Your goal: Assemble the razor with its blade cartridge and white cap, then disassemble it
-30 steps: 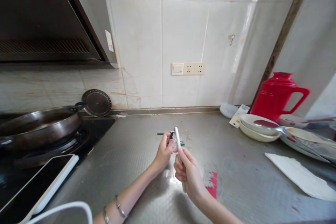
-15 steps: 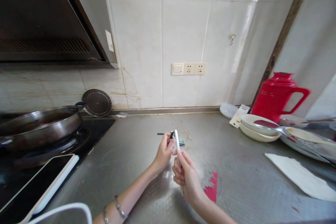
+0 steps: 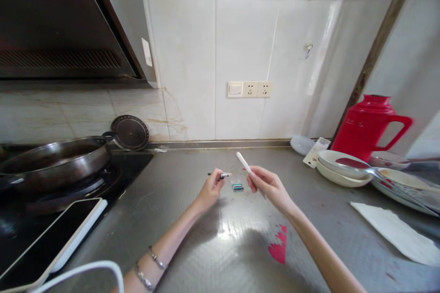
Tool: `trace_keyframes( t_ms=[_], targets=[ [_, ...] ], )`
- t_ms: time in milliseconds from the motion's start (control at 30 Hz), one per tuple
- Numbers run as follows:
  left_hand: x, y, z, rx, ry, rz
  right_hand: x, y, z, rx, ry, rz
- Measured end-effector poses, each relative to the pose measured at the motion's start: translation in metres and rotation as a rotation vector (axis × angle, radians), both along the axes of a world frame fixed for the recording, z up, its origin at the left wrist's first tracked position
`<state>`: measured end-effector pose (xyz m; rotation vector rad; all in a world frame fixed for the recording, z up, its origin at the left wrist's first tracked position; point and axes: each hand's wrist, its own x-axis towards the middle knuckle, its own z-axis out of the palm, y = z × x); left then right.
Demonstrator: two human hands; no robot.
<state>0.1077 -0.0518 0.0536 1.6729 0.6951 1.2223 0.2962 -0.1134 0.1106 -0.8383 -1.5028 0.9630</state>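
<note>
My left hand (image 3: 210, 188) pinches a small dark piece (image 3: 224, 176) with a pale part, over the middle of the grey metal counter (image 3: 165, 219). To its right, my right hand (image 3: 267, 184) is closed on a white pen-like stick (image 3: 243, 162), which points up and to the left. The two hands are apart. Between them, small green-and-dark cylindrical pieces (image 3: 237, 187) lie on the counter. A thin dark end also shows just left of my left fingertips; whether it belongs to the held piece I cannot tell.
At left are a pan (image 3: 65, 160) on the stove, a phone (image 3: 51, 242) and a white cable (image 3: 92, 266). A red jug (image 3: 364, 123), stacked bowls (image 3: 343, 167) and a white napkin (image 3: 395, 231) stand or lie at right. A torn red patch (image 3: 279, 247) is in front.
My hands have moved apart. The white stick has gone right with my right hand and tilted left, and the small green pieces between the hands show more fully. The view has shifted slightly.
</note>
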Motion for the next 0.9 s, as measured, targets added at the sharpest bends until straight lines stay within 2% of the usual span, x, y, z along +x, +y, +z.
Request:
trace_keyframes(
  t_ms=[100, 267, 400, 567, 767, 900],
  targets=[
    [-0.006, 0.007, -0.001, 0.010, 0.005, -0.002, 0.013, 0.016, 0.008, 0.050, -0.183, 0.009],
    [-0.010, 0.015, -0.003, 0.011, 0.019, 0.016, 0.022, 0.032, 0.008, 0.030, -0.540, 0.052],
    [-0.012, 0.015, -0.002, -0.021, 0.037, 0.027, 0.023, 0.044, 0.012, 0.010, -0.699, 0.068],
    [-0.014, 0.013, 0.001, -0.038, 0.044, -0.008, 0.019, 0.054, 0.020, 0.007, -0.776, 0.173],
    [-0.016, 0.018, -0.003, -0.086, 0.006, -0.029, 0.012, 0.056, 0.018, 0.040, -0.761, 0.095],
    [-0.015, 0.018, -0.003, -0.089, 0.003, -0.028, 0.011, 0.056, 0.016, 0.060, -0.764, 0.137]
  ],
)
